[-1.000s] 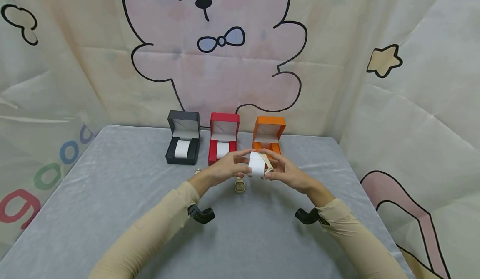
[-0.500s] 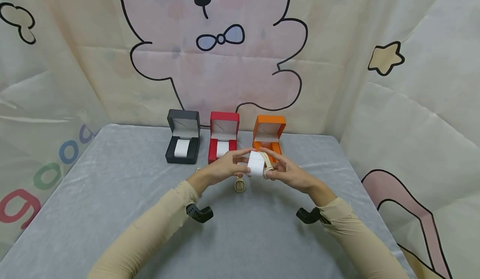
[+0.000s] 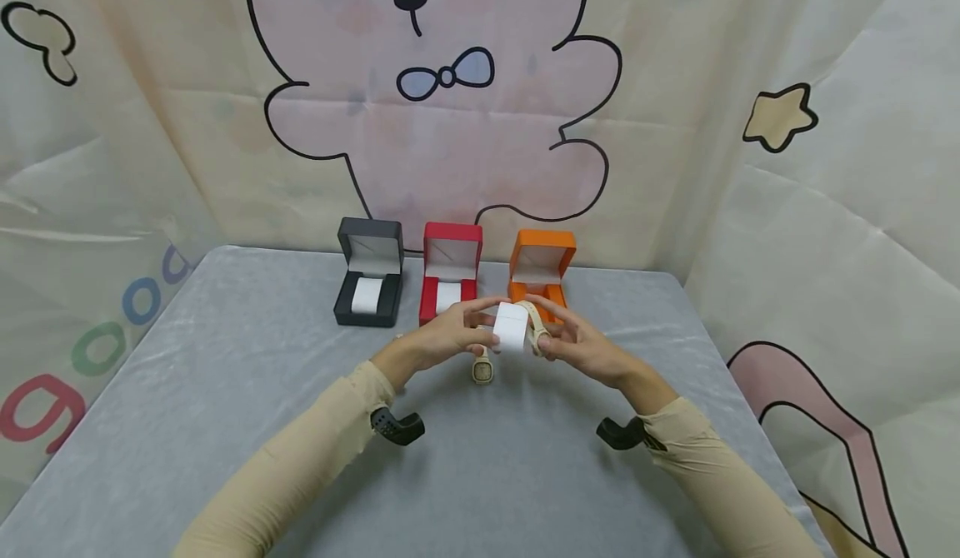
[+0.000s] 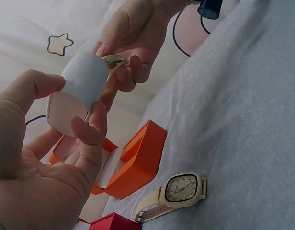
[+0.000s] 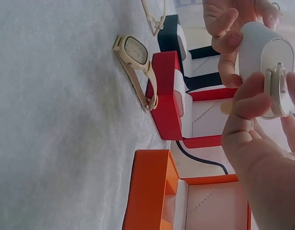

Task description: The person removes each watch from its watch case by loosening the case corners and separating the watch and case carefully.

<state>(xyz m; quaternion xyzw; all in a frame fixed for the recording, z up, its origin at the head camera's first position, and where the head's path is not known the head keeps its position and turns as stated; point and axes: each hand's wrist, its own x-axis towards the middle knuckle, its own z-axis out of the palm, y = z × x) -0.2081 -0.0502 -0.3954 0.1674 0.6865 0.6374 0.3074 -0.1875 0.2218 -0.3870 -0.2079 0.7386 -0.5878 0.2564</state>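
In front of the boxes, my left hand (image 3: 442,337) grips a white watch cushion (image 3: 511,327) between thumb and fingers, above the table. My right hand (image 3: 588,350) pinches a cream wristwatch (image 3: 536,329) at the cushion's right end. In the right wrist view this watch's case (image 5: 283,91) overlaps the flat end of the cushion. Its strap stands out beside the cushion in the head view. A second cream wristwatch (image 4: 182,189) lies on the table below my hands, dial up. The orange watch box (image 3: 542,240) stands open behind my hands, with no cushion showing in its base.
An open black watch box (image 3: 347,312) and an open red watch box (image 3: 428,296) stand left of the orange one, each holding a white cushion. Part of another cream strap (image 5: 154,21) lies near the black box. Grey cloth (image 3: 480,491) covers the table; a printed curtain hangs behind.
My right hand has turned the watch, so its strap now shows as a curved loop beside the cushion. The left hand keeps its hold on the cushion, which has shifted only slightly.
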